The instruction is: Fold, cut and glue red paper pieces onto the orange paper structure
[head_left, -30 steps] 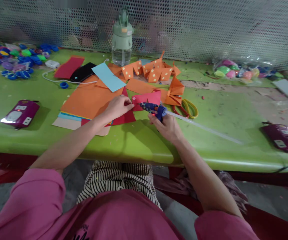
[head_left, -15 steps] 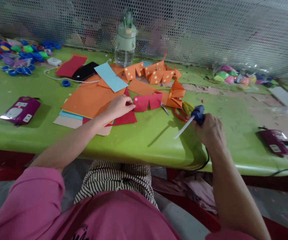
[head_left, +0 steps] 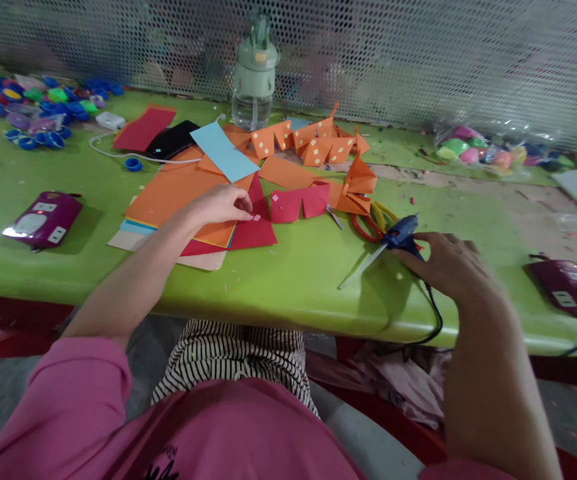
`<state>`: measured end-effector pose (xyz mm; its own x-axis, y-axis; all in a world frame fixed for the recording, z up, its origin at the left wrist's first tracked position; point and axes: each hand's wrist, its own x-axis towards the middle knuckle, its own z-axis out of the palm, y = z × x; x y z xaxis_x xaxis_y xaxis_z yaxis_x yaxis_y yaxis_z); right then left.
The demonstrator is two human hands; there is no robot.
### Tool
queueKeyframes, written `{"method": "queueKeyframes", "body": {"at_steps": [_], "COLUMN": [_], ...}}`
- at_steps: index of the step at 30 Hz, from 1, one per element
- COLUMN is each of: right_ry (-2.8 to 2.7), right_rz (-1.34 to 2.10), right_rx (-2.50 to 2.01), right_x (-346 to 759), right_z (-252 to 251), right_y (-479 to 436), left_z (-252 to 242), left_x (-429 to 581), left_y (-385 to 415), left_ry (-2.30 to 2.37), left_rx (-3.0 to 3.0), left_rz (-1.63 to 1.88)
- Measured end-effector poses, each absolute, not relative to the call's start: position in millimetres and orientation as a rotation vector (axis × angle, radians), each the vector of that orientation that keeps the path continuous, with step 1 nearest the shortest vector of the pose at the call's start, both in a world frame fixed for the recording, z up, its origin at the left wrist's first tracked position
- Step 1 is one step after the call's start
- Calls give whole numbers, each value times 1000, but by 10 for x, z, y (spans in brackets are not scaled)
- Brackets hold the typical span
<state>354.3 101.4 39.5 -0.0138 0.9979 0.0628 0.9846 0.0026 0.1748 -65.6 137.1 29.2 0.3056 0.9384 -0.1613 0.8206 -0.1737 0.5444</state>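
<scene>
My left hand (head_left: 217,204) rests on a stack of orange and red paper sheets (head_left: 178,197), with its fingers curled together at the edge of a red triangle of paper (head_left: 254,230). A tiny white square lies just beside the fingertips. A folded pink-red paper piece (head_left: 298,202) lies to the right of that hand. My right hand (head_left: 451,265) hovers low over the green table (head_left: 293,267), fingers spread, its fingertips at the handle of a blue glue gun (head_left: 401,233). The gun lies on the table with its glue stick pointing towards me.
Red and yellow scissors (head_left: 372,221) lie beside the gun, with orange folded paper shapes (head_left: 318,143) behind them. A green water bottle (head_left: 253,73), a black phone (head_left: 171,141) and coloured caps (head_left: 43,107) are at the back. Purple devices (head_left: 43,219) (head_left: 563,283) lie at both sides.
My right hand carried the glue gun away from the pink paper to the right, laid it on the table and loosened its grip. My left hand drew back from the pink piece onto the red sheet.
</scene>
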Motion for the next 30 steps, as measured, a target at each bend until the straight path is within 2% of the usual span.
{"method": "queueKeyframes", "body": {"at_steps": [3,7,12,17,25,30], "right_ry": [2323,2883,3174,3042,2697,2723], "right_rz": [334,404,-54,-346,-70,70], "right_rx": [2168,1940,1644,1619,1521,1334], "right_x": [3325,2825,2188,1615,1030,1097], "right_z": [536,628,485,346,321,296], "right_y": [883,731,780,926,949,809], "left_z": [261,234,227,259,233,248], "left_x": [-597,-544,-555,-622,-687,-681], "left_y": [1368,1357,1336,1331,1355,1346], "left_ry": [1559,1559,1588,1699,1769,1775], "left_rx": [2072,2080,2068,2006,2015,2063], "left_rz": [280,292,332,380,419,416]}}
